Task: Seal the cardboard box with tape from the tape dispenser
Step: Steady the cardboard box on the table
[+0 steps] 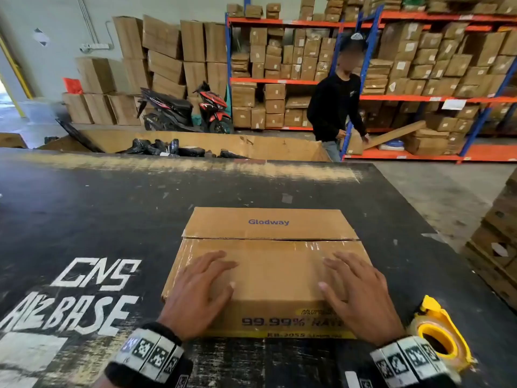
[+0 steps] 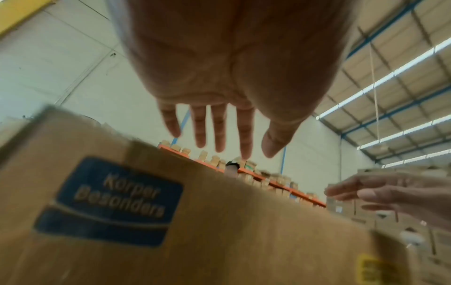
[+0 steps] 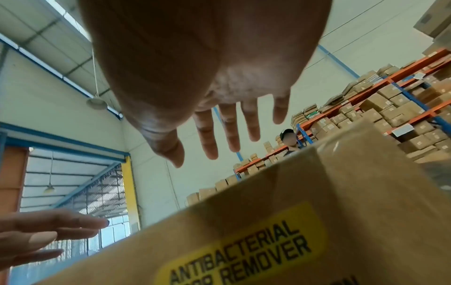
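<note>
Head view showed both flat, empty hands, left hand (image 1: pixel 197 295) and right hand (image 1: pixel 361 295), over the cardboard box (image 1: pixel 268 264), its flaps closed, seam beyond the fingertips seemingly untaped, tape dispenser (image 1: pixel 440 337) unheld just right of the right hand.

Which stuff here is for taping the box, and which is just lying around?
For the job:
cardboard box
tape dispenser
left hand
right hand

Just around:
motorbike
black bags
shelves of boxes
another person
</note>
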The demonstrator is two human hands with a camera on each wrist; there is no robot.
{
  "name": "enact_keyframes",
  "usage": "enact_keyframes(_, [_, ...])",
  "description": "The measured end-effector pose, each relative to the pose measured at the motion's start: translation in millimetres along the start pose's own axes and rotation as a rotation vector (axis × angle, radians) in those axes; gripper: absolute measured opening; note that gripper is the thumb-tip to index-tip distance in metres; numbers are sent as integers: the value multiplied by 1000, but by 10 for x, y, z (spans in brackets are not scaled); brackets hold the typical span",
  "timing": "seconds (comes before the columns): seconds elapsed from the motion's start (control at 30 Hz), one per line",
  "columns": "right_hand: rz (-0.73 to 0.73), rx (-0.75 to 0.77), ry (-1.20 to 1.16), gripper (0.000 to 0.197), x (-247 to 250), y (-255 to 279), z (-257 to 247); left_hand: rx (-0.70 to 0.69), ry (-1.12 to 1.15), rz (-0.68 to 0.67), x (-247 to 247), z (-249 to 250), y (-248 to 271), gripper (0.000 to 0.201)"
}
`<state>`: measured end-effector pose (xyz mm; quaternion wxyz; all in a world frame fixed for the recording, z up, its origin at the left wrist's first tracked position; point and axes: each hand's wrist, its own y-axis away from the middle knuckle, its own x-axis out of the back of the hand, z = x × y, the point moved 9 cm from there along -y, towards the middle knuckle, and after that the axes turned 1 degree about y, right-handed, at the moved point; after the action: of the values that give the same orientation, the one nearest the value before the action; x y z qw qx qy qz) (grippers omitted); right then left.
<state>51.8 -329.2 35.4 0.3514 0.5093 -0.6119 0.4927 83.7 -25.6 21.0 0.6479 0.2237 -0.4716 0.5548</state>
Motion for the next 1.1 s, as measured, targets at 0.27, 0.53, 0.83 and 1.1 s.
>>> enact_keyframes(0.27, [-186,-18,131,68,-480,154,-15,47,-257,-215,-349,-247,117,64])
enact_keyframes(0.53, [-134,-47,154,64,-497,246,-29,-15,-135,-151,-389,311,-294,73])
enact_keyframes(0.83, [-340,-34,136,88,-572,-304,5,23,-299,-273,-921,360,-486,76])
enact_keyframes(1.1, [-343,-55,-271,76,-400,-356,196,31,-309,-243,-862,394,-466,73])
